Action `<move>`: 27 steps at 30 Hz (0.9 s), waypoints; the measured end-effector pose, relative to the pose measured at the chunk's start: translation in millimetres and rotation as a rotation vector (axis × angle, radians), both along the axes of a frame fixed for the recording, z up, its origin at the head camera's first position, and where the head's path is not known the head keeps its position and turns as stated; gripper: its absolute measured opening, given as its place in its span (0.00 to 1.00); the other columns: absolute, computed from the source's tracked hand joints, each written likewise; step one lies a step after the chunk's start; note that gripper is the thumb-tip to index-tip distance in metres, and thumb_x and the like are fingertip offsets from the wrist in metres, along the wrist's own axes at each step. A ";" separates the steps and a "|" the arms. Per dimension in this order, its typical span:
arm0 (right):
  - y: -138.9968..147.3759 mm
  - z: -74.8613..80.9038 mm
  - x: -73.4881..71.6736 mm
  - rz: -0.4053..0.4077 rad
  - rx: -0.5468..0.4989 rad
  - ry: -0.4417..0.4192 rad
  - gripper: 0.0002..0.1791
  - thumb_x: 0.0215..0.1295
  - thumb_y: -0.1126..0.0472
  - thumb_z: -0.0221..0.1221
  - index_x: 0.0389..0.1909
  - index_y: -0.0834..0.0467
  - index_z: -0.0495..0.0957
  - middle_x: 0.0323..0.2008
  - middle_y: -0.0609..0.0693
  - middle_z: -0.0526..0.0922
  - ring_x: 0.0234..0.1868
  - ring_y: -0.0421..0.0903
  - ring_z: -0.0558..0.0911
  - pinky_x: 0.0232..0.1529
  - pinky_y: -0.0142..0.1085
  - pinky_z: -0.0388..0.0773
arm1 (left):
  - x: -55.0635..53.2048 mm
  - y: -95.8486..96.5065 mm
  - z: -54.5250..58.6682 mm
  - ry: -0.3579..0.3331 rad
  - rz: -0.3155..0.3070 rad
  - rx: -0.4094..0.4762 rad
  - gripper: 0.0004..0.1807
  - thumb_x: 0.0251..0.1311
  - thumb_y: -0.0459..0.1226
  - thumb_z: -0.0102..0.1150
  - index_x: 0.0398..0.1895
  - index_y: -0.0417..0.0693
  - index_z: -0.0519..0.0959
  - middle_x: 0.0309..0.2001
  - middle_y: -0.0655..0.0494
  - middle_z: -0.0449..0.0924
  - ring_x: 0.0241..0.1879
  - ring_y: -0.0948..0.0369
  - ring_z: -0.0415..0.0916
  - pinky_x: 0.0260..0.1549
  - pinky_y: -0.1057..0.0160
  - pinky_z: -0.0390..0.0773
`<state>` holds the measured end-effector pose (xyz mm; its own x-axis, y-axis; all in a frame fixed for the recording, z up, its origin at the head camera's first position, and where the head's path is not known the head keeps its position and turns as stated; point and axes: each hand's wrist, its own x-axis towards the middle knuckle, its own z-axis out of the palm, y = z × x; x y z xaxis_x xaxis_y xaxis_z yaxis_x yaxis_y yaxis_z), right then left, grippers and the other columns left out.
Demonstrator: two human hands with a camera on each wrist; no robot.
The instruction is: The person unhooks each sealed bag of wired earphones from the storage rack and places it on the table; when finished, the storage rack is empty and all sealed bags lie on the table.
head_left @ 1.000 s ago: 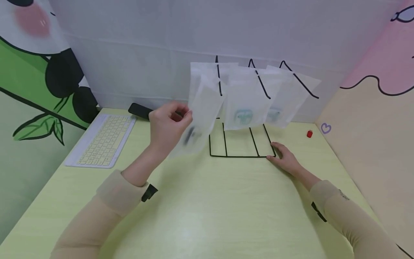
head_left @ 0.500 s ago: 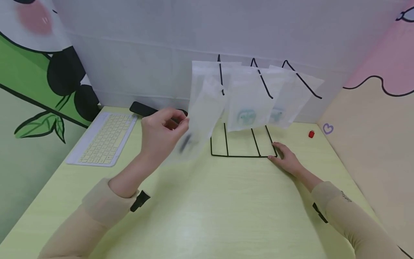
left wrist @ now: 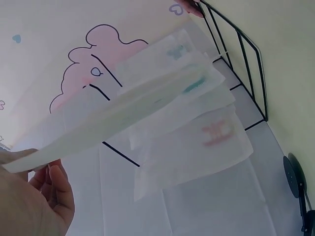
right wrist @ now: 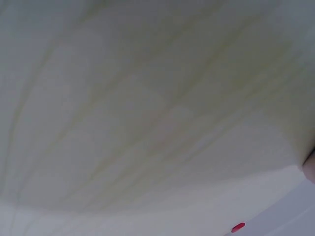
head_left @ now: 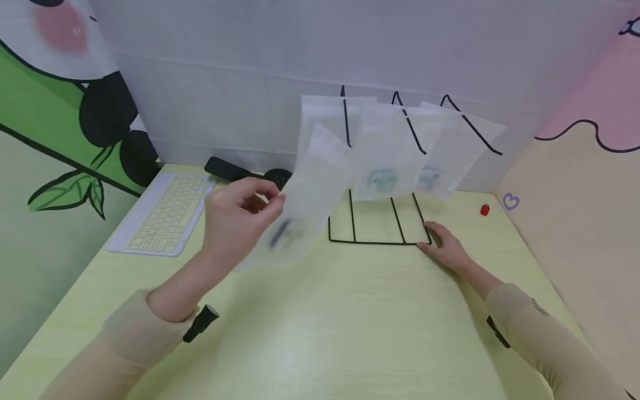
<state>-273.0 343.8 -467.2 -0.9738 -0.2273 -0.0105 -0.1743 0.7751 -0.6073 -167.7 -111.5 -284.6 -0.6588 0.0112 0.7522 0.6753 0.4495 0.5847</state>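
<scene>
My left hand (head_left: 240, 222) pinches the edge of a translucent white plastic bag (head_left: 312, 189), with a small dark item blurred inside. This bag slants in front of the left hook's tip, and another bag (left wrist: 197, 152) with a reddish item hangs behind it. Two more bags, the middle bag (head_left: 387, 155) and the right bag (head_left: 457, 147), hang from the other hooks of a black wire rack (head_left: 367, 242); bluish-green items show through them. At the rack's front right corner, my right hand (head_left: 447, 250) holds the base between thumb and fingers. The right wrist view shows mostly blurred tabletop.
A white keyboard (head_left: 162, 214) lies at the left of the pale wooden table (head_left: 350, 322). Behind my left hand are a long black object (head_left: 227, 168) and a round black piece (head_left: 278, 176). A small red object (head_left: 485, 209) sits at the right, near the wall.
My left hand has moved left and down toward me, drawing the pinched bag away from the left hook. My right hand stays at the rack's corner.
</scene>
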 end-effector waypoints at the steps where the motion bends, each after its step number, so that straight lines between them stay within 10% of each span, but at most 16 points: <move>1: 0.1 0.1 0.2 0.000 0.000 0.000 0.42 0.64 0.46 0.58 0.72 0.60 0.52 0.72 0.64 0.50 0.71 0.65 0.49 0.67 0.60 0.47 | 0.8 -1.5 -0.3 -0.007 0.000 0.001 0.03 0.51 0.29 0.65 0.26 0.45 0.83 0.23 0.58 0.81 0.17 0.69 0.72 0.20 0.76 0.70; 27: 2.4 -2.8 -1.0 0.001 -0.015 -0.004 0.42 0.64 0.46 0.58 0.72 0.60 0.52 0.72 0.63 0.49 0.72 0.64 0.48 0.67 0.59 0.47 | -3.9 -72.3 -37.5 -0.098 0.152 -0.115 0.13 0.50 0.31 0.68 0.39 0.42 0.79 0.26 0.50 0.84 0.21 0.78 0.71 0.21 0.80 0.68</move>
